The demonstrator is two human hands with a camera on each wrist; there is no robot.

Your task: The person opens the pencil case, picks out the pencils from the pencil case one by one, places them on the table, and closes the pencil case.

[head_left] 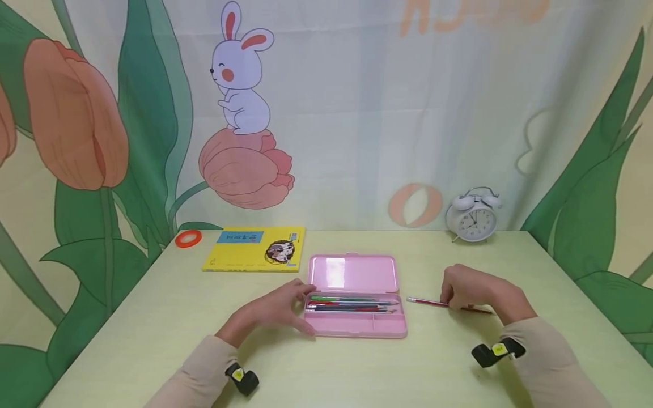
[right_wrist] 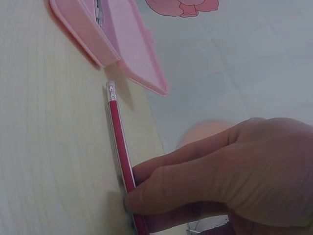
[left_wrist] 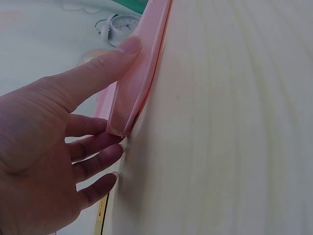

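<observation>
A pink pencil case [head_left: 340, 325] lies with its lid [head_left: 352, 272] folded back. Several pencils [head_left: 352, 306] fill its rear compartment. At the case's left end, my left hand [head_left: 278, 309] holds it, thumb [left_wrist: 105, 68] along the front wall and fingers by the end and back. To the right of the case, my right hand [head_left: 471, 286] pinches a red-and-white striped pencil [right_wrist: 120, 132] between thumb and fingers. This pencil lies on or just over the table, its white eraser end [right_wrist: 111, 88] toward the case.
A yellow book [head_left: 245, 258] lies behind my left hand, with an orange ring [head_left: 188, 238] to its left. On the back right stands a white alarm clock [head_left: 473, 218]. A printed curtain [head_left: 326, 141] hangs along the back edge of the table [head_left: 357, 374].
</observation>
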